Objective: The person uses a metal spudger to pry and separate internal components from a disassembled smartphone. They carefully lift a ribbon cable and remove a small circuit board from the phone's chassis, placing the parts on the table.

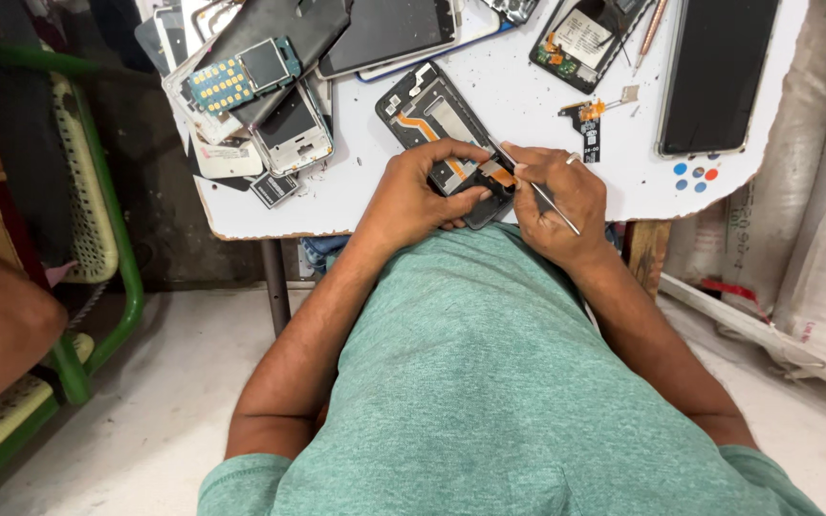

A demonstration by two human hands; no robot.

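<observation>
Left hand (420,191) is clamped on the near end of the opened black phone frame with an orange flex ribbon (432,119), lying on the white round-edged counter (365,182) at its near edge. Right hand (556,196) pinches thin metal tweezers (539,191), tips at the small orange connector (501,176) by the left fingertips. Judgement: brace right wrist on counter edge, keep tips shallow, lift connector straight, don't crease the ribbon
</observation>
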